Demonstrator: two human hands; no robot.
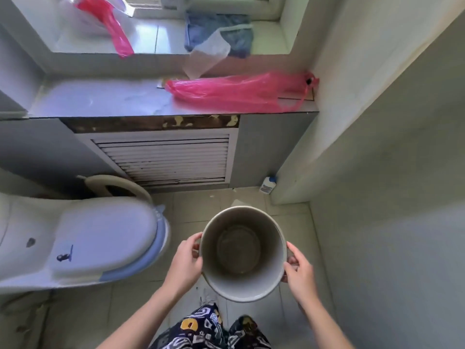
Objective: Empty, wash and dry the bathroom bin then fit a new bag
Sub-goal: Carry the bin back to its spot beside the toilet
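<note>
A round grey bin [243,280] is held upright over the tiled floor, its mouth facing me, with no bag or rubbish inside. My left hand [185,259] grips its left rim and my right hand [299,269] grips its right rim, fingers curled round the outside. A pink plastic bag [239,93] lies flat on the grey ledge [100,99] ahead. A clear plastic bag [208,55] hangs over the sill edge above it. A blue cloth [219,31] lies on the window sill.
A white toilet with closed lid [83,238] stands at left. A louvred vent panel [171,159] sits under the ledge. A small white bottle [268,185] stands on the floor by the right wall [377,147]. Another pink bag [110,23] lies on the sill.
</note>
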